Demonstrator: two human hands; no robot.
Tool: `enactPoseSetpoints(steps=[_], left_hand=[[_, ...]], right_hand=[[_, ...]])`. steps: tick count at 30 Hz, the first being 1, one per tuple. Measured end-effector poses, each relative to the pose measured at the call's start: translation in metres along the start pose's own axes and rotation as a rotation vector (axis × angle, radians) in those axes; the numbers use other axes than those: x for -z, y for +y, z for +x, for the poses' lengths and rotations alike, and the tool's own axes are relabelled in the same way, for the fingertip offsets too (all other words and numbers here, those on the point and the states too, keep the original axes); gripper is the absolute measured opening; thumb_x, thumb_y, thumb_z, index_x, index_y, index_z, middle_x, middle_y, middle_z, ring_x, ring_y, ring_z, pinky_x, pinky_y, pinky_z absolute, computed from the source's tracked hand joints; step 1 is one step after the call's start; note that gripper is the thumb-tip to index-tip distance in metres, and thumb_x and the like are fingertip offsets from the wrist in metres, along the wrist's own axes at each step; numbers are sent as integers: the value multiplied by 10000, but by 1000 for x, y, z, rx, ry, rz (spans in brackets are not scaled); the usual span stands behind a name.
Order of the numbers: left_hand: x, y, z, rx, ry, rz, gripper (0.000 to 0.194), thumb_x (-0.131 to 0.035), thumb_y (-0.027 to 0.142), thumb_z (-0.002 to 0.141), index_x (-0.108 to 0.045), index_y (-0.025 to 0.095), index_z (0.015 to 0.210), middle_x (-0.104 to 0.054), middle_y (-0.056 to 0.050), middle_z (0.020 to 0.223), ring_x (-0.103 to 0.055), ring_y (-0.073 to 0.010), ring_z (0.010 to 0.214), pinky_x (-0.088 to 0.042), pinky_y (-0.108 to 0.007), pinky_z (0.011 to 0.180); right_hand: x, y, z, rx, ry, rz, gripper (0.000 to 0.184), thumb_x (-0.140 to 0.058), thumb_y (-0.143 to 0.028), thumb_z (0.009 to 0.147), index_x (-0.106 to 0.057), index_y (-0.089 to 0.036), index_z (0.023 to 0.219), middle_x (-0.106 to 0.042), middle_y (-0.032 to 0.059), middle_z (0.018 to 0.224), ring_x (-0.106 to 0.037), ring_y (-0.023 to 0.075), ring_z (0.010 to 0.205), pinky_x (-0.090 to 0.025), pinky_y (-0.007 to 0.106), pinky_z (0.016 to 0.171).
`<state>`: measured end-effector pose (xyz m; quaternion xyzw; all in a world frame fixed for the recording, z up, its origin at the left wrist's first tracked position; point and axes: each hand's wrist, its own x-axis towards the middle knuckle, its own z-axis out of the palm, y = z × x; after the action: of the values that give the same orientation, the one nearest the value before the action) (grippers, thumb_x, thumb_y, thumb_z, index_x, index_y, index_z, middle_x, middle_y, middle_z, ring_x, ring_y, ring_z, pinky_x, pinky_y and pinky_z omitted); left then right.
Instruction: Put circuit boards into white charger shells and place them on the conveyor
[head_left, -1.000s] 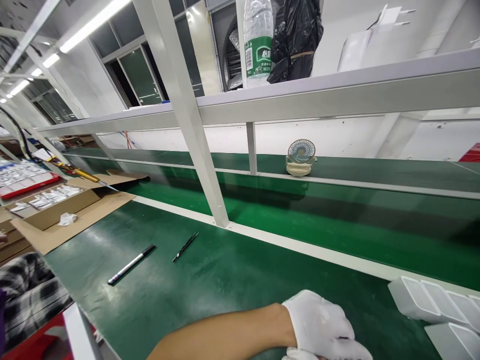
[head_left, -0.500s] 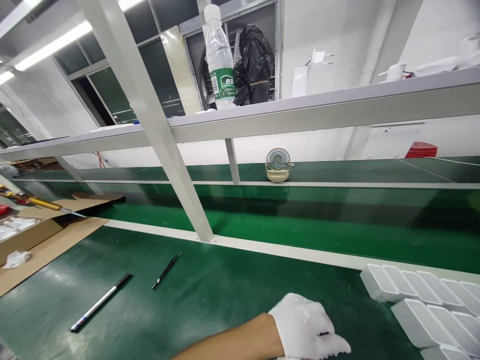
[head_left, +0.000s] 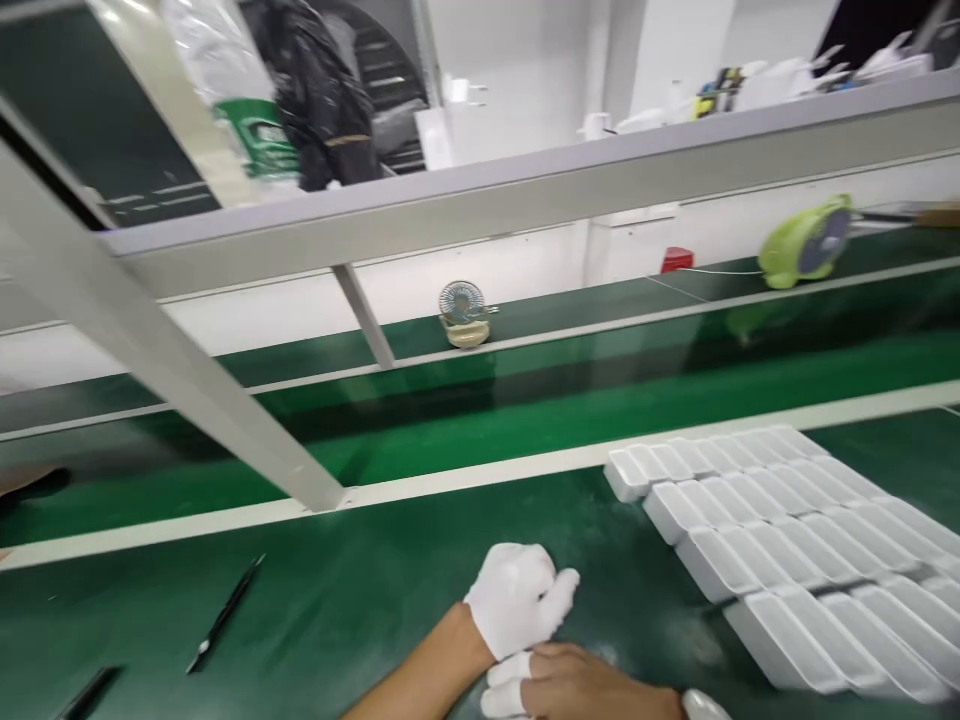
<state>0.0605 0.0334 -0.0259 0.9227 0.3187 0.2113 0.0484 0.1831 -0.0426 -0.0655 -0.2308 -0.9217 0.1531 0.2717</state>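
The white glove (head_left: 510,575) is at the lower centre of the frame, worn on the left hand (head_left: 517,605) above the green bench (head_left: 360,600). That hand is loosely curled, one finger standing out to the right; whether anything sits inside the curl, I cannot tell. The right hand (head_left: 570,685), with white covers (head_left: 506,688) on some fingers, lies against the glove's lower edge — the fingers are bunched close, but a pinch on the fabric cannot be made out. The step in hand looks like handling the glove near the wrist; moving its edge would call for a firm hold and a steady left wrist. White open boxes (head_left: 701,565) stand in rows at lower right, well apart from both hands — a slim black tool (head_left: 226,610) lies at lower left.
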Motion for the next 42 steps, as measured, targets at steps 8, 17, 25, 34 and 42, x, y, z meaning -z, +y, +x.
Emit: enactPoseSetpoints(steps=[8,17,25,34,42], left_hand=[[1,-5,8,36,-11,-66,384,-499,291,970,-503,248,589,-560,-7,547,-510,-156,475,-411,-350,512],[-4,-13,12,14,-82,-179,203,-546,228,963,-607,238,1156,-696,0,925,-649,-135,717,-525,-277,705],[-4,-15,13,-2,-128,-175,155,-499,224,989,-650,249,1013,-683,3,926,-651,-154,795,-526,-296,751],[-5,-15,15,12,-107,-174,167,-524,220,970,-640,252,1086,-690,-1,954,-656,-144,763,-540,-277,724],[-5,-14,16,47,-109,-158,184,-528,207,964,-636,252,1106,-685,9,922,-649,-131,720,-541,-268,717]], right_hand=[[27,4,4,142,-70,-184,261,-610,-342,959,-576,-199,744,-630,-24,814,-541,153,763,-441,297,748],[21,1,3,101,-16,-143,237,-480,-355,1024,-656,-205,1070,-718,20,987,-626,162,1014,-439,286,977],[19,7,1,122,-28,-123,247,-488,-350,1018,-666,-214,914,-729,37,1039,-616,148,1101,-424,277,1027],[17,10,2,125,-53,-158,222,-531,-330,1001,-632,-214,841,-716,2,959,-618,138,959,-424,261,963],[21,8,10,193,-49,-250,234,-673,-368,899,-593,-213,743,-640,-20,794,-544,156,753,-437,296,770]])
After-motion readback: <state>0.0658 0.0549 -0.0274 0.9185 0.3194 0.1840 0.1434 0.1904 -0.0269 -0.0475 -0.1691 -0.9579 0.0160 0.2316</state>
